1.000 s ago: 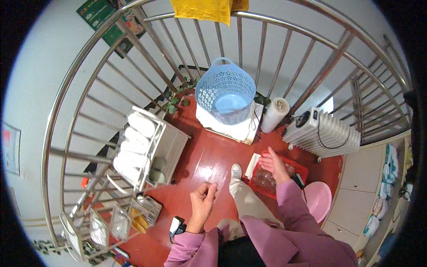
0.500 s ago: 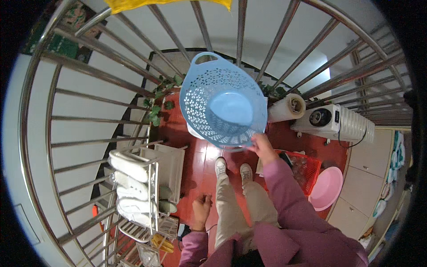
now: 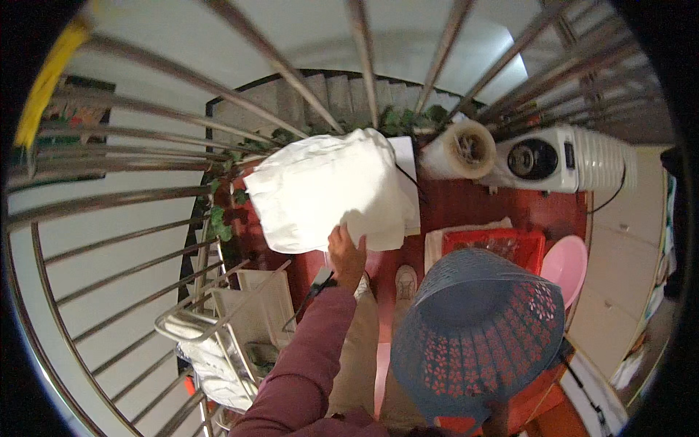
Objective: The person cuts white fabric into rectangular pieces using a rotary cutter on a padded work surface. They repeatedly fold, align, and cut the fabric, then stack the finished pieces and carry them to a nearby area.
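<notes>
My left hand (image 3: 348, 253) reaches forward to the near edge of a creamy white cloth (image 3: 328, 193). Its fingers are stretched out, the tips at or just above the fabric. Whatever lies under the cloth is mostly hidden; a flat white surface (image 3: 405, 154) shows past its right side. A blue plastic laundry basket (image 3: 473, 335) with flower-shaped holes is held up, tilted, at the lower right. My right hand (image 3: 498, 418) is a dark, mostly hidden shape at the basket's lower edge, by its handle.
Metal railings (image 3: 116, 193) curve round the left and far sides. A wrapped roll (image 3: 466, 149) and a white heater (image 3: 539, 160) stand at the far right. A red crate (image 3: 502, 244) and a pink basin (image 3: 566, 266) sit behind the basket. The shoe rack (image 3: 218, 349) is at left.
The basket has swung from the middle to the lower right with my right hand, uncovering the white cloth. My left hand has moved forward from beside my leg to the cloth's edge.
</notes>
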The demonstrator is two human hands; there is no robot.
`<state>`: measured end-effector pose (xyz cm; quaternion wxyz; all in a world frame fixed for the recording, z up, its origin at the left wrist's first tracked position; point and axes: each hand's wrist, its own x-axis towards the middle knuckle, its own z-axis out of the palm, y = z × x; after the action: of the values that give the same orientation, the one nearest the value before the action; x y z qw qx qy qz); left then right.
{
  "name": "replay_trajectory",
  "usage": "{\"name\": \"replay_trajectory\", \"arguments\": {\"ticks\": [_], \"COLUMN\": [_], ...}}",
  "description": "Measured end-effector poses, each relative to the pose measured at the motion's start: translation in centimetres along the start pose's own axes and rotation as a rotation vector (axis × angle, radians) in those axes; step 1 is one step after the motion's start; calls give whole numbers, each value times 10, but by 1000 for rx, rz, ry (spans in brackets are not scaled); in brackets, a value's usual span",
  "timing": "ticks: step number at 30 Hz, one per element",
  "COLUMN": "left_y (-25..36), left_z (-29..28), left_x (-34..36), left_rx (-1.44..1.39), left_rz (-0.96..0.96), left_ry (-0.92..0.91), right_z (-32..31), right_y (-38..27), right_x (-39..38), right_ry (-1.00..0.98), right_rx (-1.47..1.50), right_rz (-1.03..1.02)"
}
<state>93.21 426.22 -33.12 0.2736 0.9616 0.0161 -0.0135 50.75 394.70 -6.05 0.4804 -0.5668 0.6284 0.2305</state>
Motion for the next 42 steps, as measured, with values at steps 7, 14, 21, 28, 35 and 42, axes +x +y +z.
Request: {"name": "replay_trajectory", "arguments": {"ticks": [7,14,21,28,35,42], "left_y": [83,-4,-40,-38,-6,16], "left_z": [111,106,-25,-86,70,119], "left_x": [45,47,80,71,47,27], "left_rx": [419,301,-392,-302,336,396], "left_rz": [-269,207,-54,-21,-161,-284], "left_ry": [-366,-28,60,240,-98,-93], "right_z": [36,63,53,82,75,77], "right_y": [113,153,153,113,113,126], "right_x": [27,33,33,42,52,47], "right_ry": [28,-27,-277,-83,-59,-24], "right_rx": [-25,1,-240,328,188,3], "right_rz": [148,156,-47,-26,139,152]}}
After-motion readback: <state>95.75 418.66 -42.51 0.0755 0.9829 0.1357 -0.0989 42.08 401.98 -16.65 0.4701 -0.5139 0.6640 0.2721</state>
